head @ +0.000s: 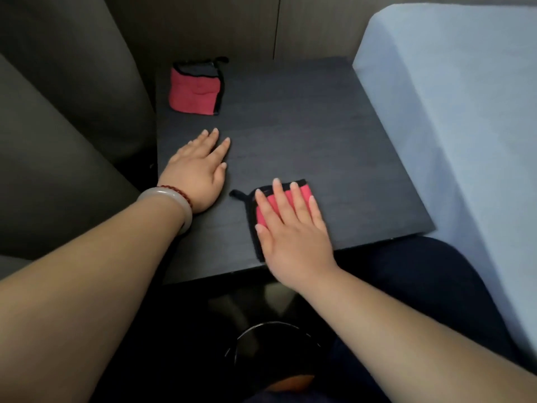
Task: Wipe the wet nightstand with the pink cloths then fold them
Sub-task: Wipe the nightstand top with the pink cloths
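The dark nightstand [305, 132] fills the middle of the view. A folded pink cloth with black trim [193, 93] lies at its far left corner. A second folded pink cloth [263, 212] with a black loop lies near the front edge. My right hand [290, 228] rests flat on this cloth, fingers straight and spread, covering most of it. My left hand [200, 167] lies flat on the bare tabletop to the left, fingers straight, apart from both cloths. A pale bangle and a red bead bracelet are on the left wrist.
A pale blue mattress [450, 112] borders the nightstand on the right. A dark upholstered seat [58, 141] stands on the left. A dark wall panel is behind. A round dark bin [273, 344] sits on the floor below the front edge.
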A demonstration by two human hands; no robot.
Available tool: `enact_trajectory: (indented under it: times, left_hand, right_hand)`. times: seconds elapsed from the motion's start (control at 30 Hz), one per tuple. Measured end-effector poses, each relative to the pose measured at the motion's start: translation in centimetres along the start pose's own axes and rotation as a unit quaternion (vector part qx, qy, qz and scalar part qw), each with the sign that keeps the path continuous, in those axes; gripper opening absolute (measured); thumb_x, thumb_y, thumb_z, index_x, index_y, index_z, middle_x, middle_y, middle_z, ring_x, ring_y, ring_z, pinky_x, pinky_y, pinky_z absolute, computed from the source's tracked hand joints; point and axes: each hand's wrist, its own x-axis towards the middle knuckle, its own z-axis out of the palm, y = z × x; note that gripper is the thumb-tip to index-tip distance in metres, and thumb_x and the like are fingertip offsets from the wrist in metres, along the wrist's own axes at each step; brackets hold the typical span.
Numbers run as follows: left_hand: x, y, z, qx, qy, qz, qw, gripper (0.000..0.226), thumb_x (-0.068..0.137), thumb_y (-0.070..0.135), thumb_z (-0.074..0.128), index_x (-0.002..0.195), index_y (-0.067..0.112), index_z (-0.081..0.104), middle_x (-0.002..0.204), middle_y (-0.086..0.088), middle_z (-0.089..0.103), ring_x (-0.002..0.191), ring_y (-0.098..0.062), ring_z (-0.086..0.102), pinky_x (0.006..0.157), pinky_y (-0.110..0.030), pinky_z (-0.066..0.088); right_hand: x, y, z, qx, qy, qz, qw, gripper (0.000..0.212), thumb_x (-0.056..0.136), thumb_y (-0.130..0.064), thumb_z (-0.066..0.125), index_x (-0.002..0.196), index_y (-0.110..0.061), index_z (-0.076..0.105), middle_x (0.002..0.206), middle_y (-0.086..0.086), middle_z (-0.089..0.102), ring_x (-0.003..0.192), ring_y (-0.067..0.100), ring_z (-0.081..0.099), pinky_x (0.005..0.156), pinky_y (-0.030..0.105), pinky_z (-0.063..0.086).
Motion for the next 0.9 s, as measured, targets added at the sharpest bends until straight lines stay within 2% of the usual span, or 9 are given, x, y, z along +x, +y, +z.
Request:
enact_trajectory:
  times: [0.1,0.3,0.37,0.43,0.53,0.63,0.73,0.8,0.9]
  left_hand:
    - [-0.1,0.0,0.0,-0.009,0.007,0.001,1.0,0.052,0.101,0.029,0.035,0.151,0.018,0.026,0.16,-0.006,0.016,0.147,-0.023,0.012,0.119,-0.035,0.009]
    - [-0.5,-0.1,0.0,-0.024,0.016,-0.015,0.999,0.051,0.1,0.027,0.036,0.15,0.015,0.03,0.159,-0.005,0.02,0.147,-0.021,0.013,0.119,-0.036,0.012]
    - [-0.5,0.0,0.1,-0.032,0.025,-0.017,0.999,0.051,0.1,0.027,0.037,0.149,0.014,0.032,0.159,-0.005,0.021,0.147,-0.021,0.014,0.119,-0.036,0.012]
    - [-0.3,0.0,0.0,-0.034,0.031,-0.018,0.999,0.05,0.1,0.026,0.038,0.148,0.013,0.034,0.158,-0.006,0.023,0.147,-0.022,0.015,0.118,-0.036,0.012]
    - [-0.2,-0.1,0.0,-0.033,0.023,-0.015,0.999,0.05,0.1,0.024,0.038,0.148,0.013,0.033,0.158,-0.007,0.022,0.147,-0.022,0.015,0.119,-0.036,0.011]
    - [-0.2,0.1,-0.1,-0.029,0.017,-0.011,0.999,0.051,0.1,0.024,0.038,0.149,0.013,0.032,0.158,-0.007,0.021,0.147,-0.022,0.015,0.119,-0.035,0.01]
    - [-0.3,-0.1,-0.1,-0.015,0.016,-0.007,1.0,0.053,0.099,0.026,0.04,0.149,0.012,0.031,0.158,-0.008,0.021,0.146,-0.024,0.015,0.118,-0.037,0.012]
    - [-0.1,-0.2,-0.1,-0.013,0.017,-0.01,1.0,0.056,0.099,0.031,0.038,0.15,0.013,0.028,0.159,-0.008,0.019,0.147,-0.024,0.014,0.118,-0.039,0.013]
    - [1.4,-0.7,-0.4,-0.021,0.041,-0.028,0.999,0.059,0.097,0.035,0.033,0.151,0.012,0.024,0.16,-0.009,0.016,0.147,-0.025,0.011,0.119,-0.042,0.012]
  right_hand:
    - [2.2,1.2,-0.6,-0.003,-0.037,-0.033,0.999,0.055,0.1,-0.048,0.017,0.154,-0.037,0.012,0.164,-0.004,0.003,0.15,0.021,0.0,0.121,0.042,-0.003]
    - [9.1,6.0,-1.4,-0.002,-0.049,0.215,0.975,0.056,0.101,-0.047,0.009,0.154,-0.036,-0.004,0.163,-0.002,-0.012,0.149,0.023,-0.012,0.119,0.046,-0.007]
    - [8.1,2.5,-0.8,-0.005,-0.032,0.154,0.987,0.057,0.101,-0.047,0.01,0.155,-0.034,-0.001,0.163,0.0,-0.01,0.149,0.025,-0.012,0.119,0.046,-0.008]
    - [6.1,-0.5,-0.2,-0.01,-0.016,0.027,0.999,0.056,0.101,-0.047,0.013,0.155,-0.035,0.004,0.164,-0.001,-0.004,0.15,0.023,-0.008,0.119,0.044,-0.007]
    - [6.8,2.5,-1.3,-0.024,-0.043,-0.084,0.995,0.055,0.101,-0.049,0.017,0.154,-0.039,0.005,0.164,-0.005,-0.001,0.15,0.019,-0.004,0.12,0.038,-0.008]
    - [9.9,8.9,-2.1,-0.026,-0.051,0.055,0.997,0.055,0.101,-0.049,0.015,0.154,-0.039,0.003,0.164,-0.004,-0.004,0.15,0.019,-0.004,0.12,0.039,-0.005]
    - [11.8,9.4,-2.0,-0.021,-0.037,0.198,0.979,0.056,0.101,-0.047,0.011,0.155,-0.036,0.001,0.164,-0.002,-0.007,0.15,0.023,-0.008,0.12,0.044,-0.006]
    - [11.8,5.8,-1.5,-0.009,-0.021,0.175,0.984,0.057,0.1,-0.047,0.013,0.155,-0.035,0.002,0.164,-0.001,-0.007,0.15,0.024,-0.009,0.119,0.045,-0.007]
    - [10.2,0.8,-0.6,0.001,-0.01,0.014,1.0,0.056,0.101,-0.048,0.015,0.154,-0.037,0.004,0.164,-0.004,-0.005,0.15,0.021,-0.009,0.119,0.043,-0.008]
